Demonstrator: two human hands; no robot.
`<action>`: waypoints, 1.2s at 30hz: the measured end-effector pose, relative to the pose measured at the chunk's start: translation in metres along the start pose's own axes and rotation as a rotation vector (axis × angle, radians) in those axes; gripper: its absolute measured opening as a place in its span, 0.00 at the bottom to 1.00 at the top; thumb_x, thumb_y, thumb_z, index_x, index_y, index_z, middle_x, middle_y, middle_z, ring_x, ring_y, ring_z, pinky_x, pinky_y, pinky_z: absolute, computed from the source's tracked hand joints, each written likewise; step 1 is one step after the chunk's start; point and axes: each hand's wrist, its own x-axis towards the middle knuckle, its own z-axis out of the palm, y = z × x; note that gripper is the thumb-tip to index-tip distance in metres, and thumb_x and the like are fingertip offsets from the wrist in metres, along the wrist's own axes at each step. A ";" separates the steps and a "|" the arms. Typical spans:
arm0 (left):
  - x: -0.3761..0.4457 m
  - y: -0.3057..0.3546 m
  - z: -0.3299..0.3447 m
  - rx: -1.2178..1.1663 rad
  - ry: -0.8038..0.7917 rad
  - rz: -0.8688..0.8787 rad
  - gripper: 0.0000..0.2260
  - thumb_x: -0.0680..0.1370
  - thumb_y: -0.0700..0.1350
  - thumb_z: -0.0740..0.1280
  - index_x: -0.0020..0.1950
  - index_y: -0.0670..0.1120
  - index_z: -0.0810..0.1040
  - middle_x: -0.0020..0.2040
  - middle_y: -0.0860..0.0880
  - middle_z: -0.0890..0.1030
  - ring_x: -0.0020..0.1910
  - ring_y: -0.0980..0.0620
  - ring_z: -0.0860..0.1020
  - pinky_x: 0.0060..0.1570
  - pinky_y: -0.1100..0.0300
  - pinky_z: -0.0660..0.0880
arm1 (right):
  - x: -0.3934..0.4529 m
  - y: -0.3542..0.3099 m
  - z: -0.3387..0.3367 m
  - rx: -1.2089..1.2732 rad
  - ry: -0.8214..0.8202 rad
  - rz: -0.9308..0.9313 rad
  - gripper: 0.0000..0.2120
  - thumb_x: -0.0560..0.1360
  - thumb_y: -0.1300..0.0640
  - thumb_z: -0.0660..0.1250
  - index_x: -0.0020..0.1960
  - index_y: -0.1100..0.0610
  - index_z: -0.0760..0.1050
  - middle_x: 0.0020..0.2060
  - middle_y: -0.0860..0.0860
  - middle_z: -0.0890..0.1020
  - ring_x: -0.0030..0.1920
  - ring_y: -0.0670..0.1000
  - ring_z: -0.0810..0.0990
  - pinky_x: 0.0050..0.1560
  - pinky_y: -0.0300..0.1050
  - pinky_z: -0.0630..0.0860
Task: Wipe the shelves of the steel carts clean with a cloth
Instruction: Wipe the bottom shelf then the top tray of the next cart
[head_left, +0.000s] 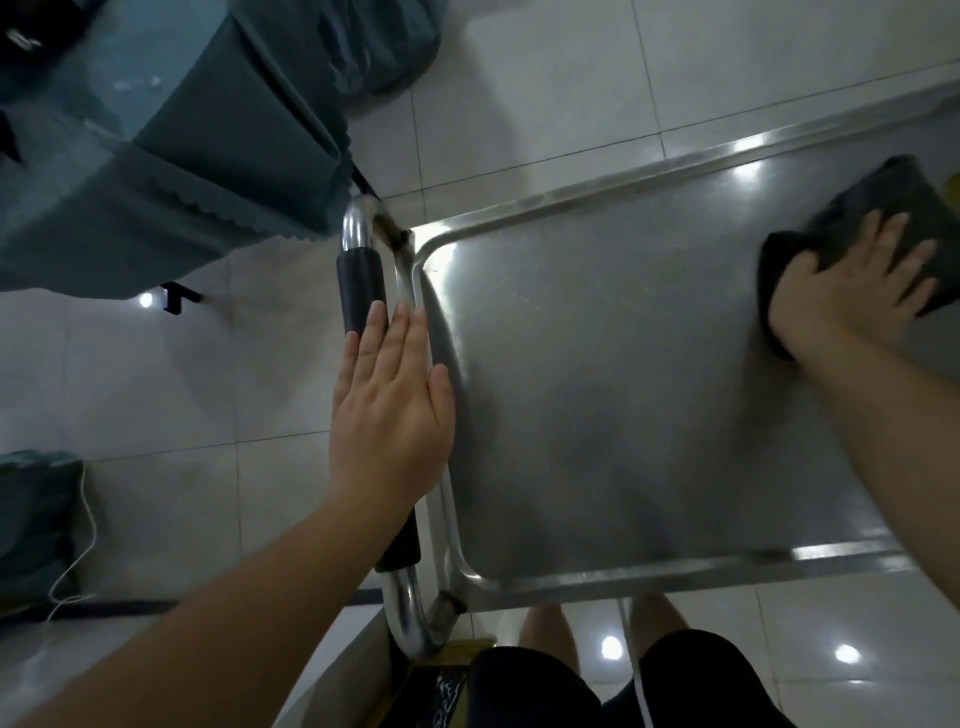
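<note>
The steel cart's top shelf (623, 364) fills the middle and right of the head view, a shiny tray with a raised rim. My right hand (852, 291) presses flat on a dark cloth (883, 218) at the shelf's far right side, fingers spread over it. My left hand (389, 410) lies flat, fingers together, on the cart's curved steel handle (358, 228), over its black foam grip (361, 286) at the shelf's left edge.
A table draped in teal cloth (182, 156) stands at the upper left, close to the handle. Pale floor tiles (182, 389) surround the cart. A teal cushion with a white cord (36, 519) lies at the left. My legs (597, 670) are below the shelf's near edge.
</note>
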 end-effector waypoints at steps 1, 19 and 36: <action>0.000 0.000 0.001 0.004 0.006 -0.002 0.28 0.88 0.55 0.45 0.86 0.46 0.55 0.87 0.49 0.54 0.85 0.57 0.41 0.82 0.56 0.35 | -0.012 -0.021 0.006 0.030 0.004 0.009 0.39 0.76 0.40 0.44 0.85 0.51 0.47 0.84 0.48 0.48 0.83 0.59 0.45 0.80 0.62 0.42; 0.001 0.001 -0.001 0.024 -0.010 -0.020 0.26 0.87 0.52 0.49 0.85 0.47 0.60 0.86 0.49 0.58 0.85 0.57 0.44 0.83 0.53 0.40 | -0.113 -0.099 0.043 -0.240 -0.261 -1.350 0.39 0.73 0.36 0.45 0.84 0.43 0.50 0.83 0.43 0.51 0.83 0.50 0.46 0.82 0.52 0.41; 0.000 0.005 -0.004 -0.033 0.003 -0.032 0.26 0.87 0.50 0.50 0.85 0.45 0.60 0.85 0.48 0.59 0.85 0.55 0.45 0.83 0.54 0.40 | -0.053 -0.188 0.041 -0.035 -0.063 -0.557 0.36 0.80 0.38 0.47 0.85 0.50 0.50 0.84 0.47 0.51 0.83 0.59 0.44 0.79 0.61 0.40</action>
